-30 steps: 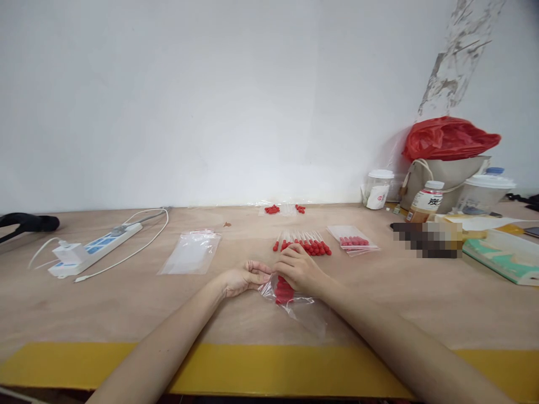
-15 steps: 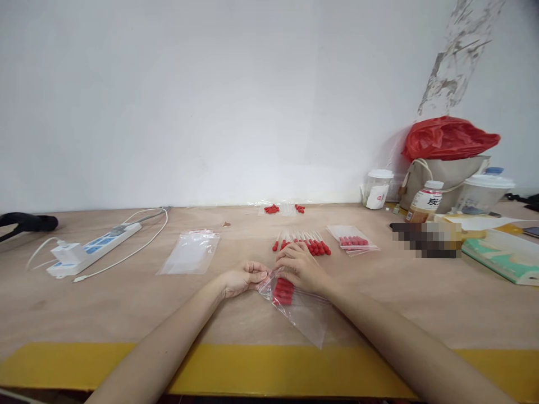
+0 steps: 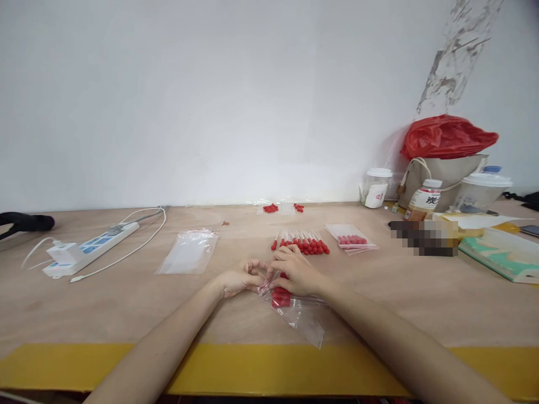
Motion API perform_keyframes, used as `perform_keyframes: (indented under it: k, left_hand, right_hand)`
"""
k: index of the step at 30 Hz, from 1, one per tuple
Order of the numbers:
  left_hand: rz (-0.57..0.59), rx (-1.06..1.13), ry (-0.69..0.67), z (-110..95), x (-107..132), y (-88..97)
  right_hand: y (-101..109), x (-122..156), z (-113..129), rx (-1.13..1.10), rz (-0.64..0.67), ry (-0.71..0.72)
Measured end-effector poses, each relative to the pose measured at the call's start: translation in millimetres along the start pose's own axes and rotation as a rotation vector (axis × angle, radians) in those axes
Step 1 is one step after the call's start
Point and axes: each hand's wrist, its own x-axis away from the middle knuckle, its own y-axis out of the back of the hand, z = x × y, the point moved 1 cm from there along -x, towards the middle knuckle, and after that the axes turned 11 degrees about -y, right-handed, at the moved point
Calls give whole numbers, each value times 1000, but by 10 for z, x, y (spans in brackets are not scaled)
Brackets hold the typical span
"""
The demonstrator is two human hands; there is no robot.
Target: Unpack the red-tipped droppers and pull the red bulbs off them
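My left hand (image 3: 241,278) and my right hand (image 3: 293,270) meet at the mouth of a small clear zip bag (image 3: 297,310) lying on the wooden table (image 3: 126,303). Both hands pinch the bag's top edge with curled fingers. Red-capped droppers (image 3: 281,297) lie inside the bag. Just beyond my hands a row of loose red-capped droppers (image 3: 304,243) lies on the table. A filled zip bag (image 3: 350,239) lies to their right.
A stack of unused zip bags (image 3: 189,252) lies to the left, with a white power strip (image 3: 88,250) and cables further left. Red caps (image 3: 272,208) sit by the wall. Cups, a bottle (image 3: 424,200), a tote bag with a red plastic bag (image 3: 446,138) and a book crowd the right.
My right hand has slid left along the bag's mouth toward my left hand, and the fingers of both now meet there. The bag has straightened out toward me.
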Motion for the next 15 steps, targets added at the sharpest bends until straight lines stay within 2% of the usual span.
perform_keyframes:
  k: [6, 15]
  left_hand:
    - [-103, -24, 27, -8, -2, -18]
    - [-105, -27, 7, 5, -10, -9]
  right_hand:
    - [-11, -18, 1, 97, 1, 18]
    - [-91, -13, -57, -41, -32, -4]
